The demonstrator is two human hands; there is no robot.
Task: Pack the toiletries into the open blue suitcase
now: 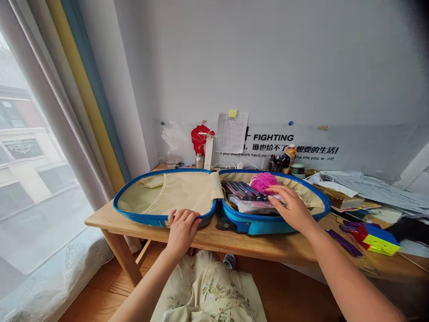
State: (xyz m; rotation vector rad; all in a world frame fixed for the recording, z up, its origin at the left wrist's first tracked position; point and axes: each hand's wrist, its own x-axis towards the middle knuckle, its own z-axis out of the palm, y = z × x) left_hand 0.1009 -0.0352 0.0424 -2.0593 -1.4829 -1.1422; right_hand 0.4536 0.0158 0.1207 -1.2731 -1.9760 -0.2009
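A blue suitcase point(134, 218) lies opened flat on the wooden table, its beige lining showing. The left half holds nothing but a pale elastic strap point(162, 197). My left hand point(183, 222) is closed over that half's front rim, fingers curled over the edge. In the right half lie a pack of dark pens point(244, 191), a bright pink bundle point(263, 182) that looks like yarn, and a white packet point(251, 206) underneath. Over the front of this half reaches my right hand point(291, 205), fingers stretched out and apart beside the pens and pink bundle. Whether its fingertips touch them is unclear.
Right of the suitcase are a cube puzzle point(380, 239), purple strips point(343, 243) and stacked papers point(378, 192). Behind it stand an orange-labelled bottle point(290, 156), a green-lidded jar point(297, 170), a small metal bottle point(199, 161) and a tall white box point(208, 153). Curtains point(83, 89) hang at the left.
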